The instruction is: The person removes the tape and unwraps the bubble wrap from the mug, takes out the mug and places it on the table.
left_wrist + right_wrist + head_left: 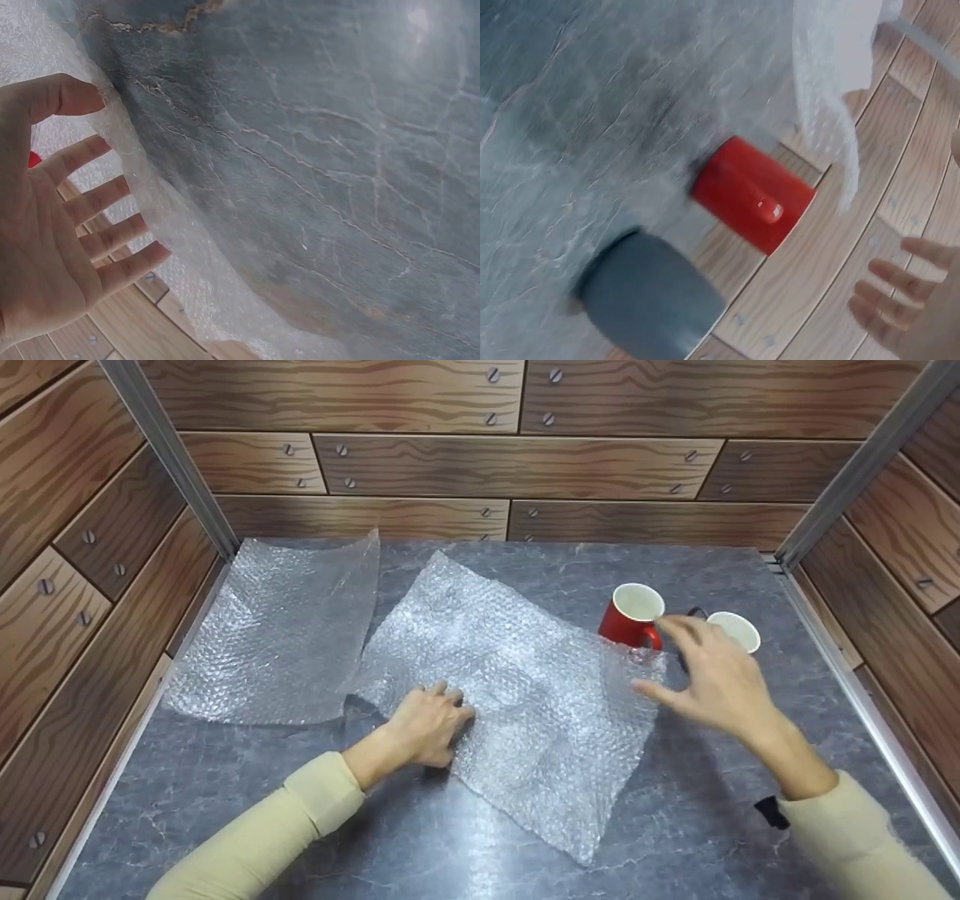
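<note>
A square sheet of bubble wrap (517,682) lies turned at an angle in the middle of the table. My left hand (426,727) rests on its near left side, fingers spread; the left wrist view has them loosely extended along the sheet's edge. To the right, my right hand (716,675) is held above the table, thumb and fingers apart, with nothing between them. Just beyond it stands a red mug (621,624) with a white inside, upright, the sheet's far right corner overlapping its base. A dark grey mug (652,300) stands beside it, partly hidden by the right hand in the head view.
Another bubble wrap sheet (285,637) lies flat at the left, one far corner curling up. Wood-patterned walls (517,469) enclose the grey marbled table (675,840) at the back and both sides. Metal rails (862,697) run along its edges.
</note>
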Demonstrator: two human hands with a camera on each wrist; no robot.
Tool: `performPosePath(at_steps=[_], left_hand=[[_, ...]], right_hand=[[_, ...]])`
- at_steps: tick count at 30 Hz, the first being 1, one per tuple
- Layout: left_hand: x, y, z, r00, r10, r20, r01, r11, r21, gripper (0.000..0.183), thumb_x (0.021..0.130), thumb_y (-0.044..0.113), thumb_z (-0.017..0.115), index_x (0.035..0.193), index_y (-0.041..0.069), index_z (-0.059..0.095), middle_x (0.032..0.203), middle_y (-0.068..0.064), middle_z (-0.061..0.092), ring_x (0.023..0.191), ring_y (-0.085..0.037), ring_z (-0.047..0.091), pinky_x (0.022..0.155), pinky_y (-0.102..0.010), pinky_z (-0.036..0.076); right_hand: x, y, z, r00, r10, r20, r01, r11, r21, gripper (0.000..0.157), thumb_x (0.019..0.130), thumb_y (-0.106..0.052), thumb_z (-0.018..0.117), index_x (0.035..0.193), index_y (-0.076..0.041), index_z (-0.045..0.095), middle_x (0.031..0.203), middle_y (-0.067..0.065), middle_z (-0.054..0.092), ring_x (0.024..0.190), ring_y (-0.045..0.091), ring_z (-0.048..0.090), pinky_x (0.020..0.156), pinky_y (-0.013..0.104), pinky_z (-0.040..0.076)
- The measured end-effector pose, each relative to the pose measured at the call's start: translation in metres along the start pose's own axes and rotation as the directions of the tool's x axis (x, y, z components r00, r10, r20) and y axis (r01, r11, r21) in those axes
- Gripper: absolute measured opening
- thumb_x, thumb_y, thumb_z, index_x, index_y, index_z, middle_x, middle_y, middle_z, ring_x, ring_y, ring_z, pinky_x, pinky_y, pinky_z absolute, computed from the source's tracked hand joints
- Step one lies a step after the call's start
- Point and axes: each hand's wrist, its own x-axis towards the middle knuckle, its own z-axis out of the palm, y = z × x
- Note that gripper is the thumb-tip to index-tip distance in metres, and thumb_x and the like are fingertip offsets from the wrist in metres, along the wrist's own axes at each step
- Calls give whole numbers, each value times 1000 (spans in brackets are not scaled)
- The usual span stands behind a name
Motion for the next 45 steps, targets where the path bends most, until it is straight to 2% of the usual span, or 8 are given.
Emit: performPosePath(at_steps=[3, 5, 10, 18, 29, 32, 40, 45], left_hand=[[0, 0, 1, 1000, -2, 8, 2, 1000, -5, 62, 78, 43, 75, 138, 29, 64, 131, -3, 69, 116, -26, 65, 75, -38, 63], [1, -1, 1, 1000, -4, 13, 4, 1000, -12, 63, 78, 43, 75, 139, 29, 63, 132, -3, 68, 117, -26, 65, 76, -39, 63], [1, -1, -1, 1000, -4, 25, 5, 999, -33, 65, 78, 41, 76, 140, 28, 62, 135, -5, 67, 120, -27, 65, 78, -39, 63], [0, -2, 0, 1000, 2, 30, -1, 1000, -28, 68, 77, 43, 77, 141, 27, 62, 136, -6, 67, 123, -29, 65, 79, -43, 65], [2, -4, -1, 999, -7, 48, 7, 1000, -8, 70, 78, 39, 77, 145, 29, 60, 139, -5, 66, 125, -28, 65, 81, -41, 65], [2, -6, -1, 998, -16, 56, 16, 1000, -13, 70, 78, 37, 77, 145, 30, 59, 141, -5, 66, 127, -29, 64, 84, -43, 65], [2, -13, 2, 998, -37, 59, 40, 998, -52, 69, 76, 35, 78, 143, 28, 60, 139, -5, 66, 123, -30, 65, 82, -44, 65], [2, -16, 5, 998, -49, 34, 51, 997, -56, 68, 73, 37, 81, 138, 27, 62, 136, -4, 68, 122, -30, 66, 79, -45, 66]], right_hand=[[-2, -9, 7, 995, -103, -6, 103, 995, -11, 95, 79, -63, 83, 152, -11, 53, 148, 23, 58, 128, 46, 59, 97, 65, 54], [-3, -14, 11, 991, -134, -1, 134, 991, 8, 96, 78, -63, 84, 153, -13, 53, 149, 21, 58, 130, 43, 58, 99, 63, 54], [-5, -25, 21, 986, -166, 7, 165, 985, 55, 98, 76, -64, 85, 154, -17, 52, 150, 15, 58, 134, 39, 57, 102, 60, 53], [-10, -33, 46, 970, -231, 75, 227, 972, 57, 98, 77, -70, 81, 152, -14, 55, 149, 16, 60, 136, 39, 58, 107, 60, 52], [-16, -29, 65, 959, -230, 167, 233, 972, 0, 95, 76, -67, 84, 151, -16, 56, 146, 14, 63, 128, 40, 61, 100, 62, 53], [-20, -28, 69, 953, -224, 204, 230, 973, -7, 97, 75, -67, 84, 152, -16, 55, 147, 15, 62, 129, 41, 61, 102, 64, 53], [-29, -25, 75, 933, -196, 302, 187, 981, 62, 99, 73, -62, 88, 154, -18, 53, 150, 14, 60, 132, 39, 59, 98, 65, 56], [-32, -24, 79, 918, -182, 352, 161, 983, 89, 98, 73, -62, 88, 155, -20, 54, 152, 12, 59, 134, 38, 57, 104, 65, 52]])
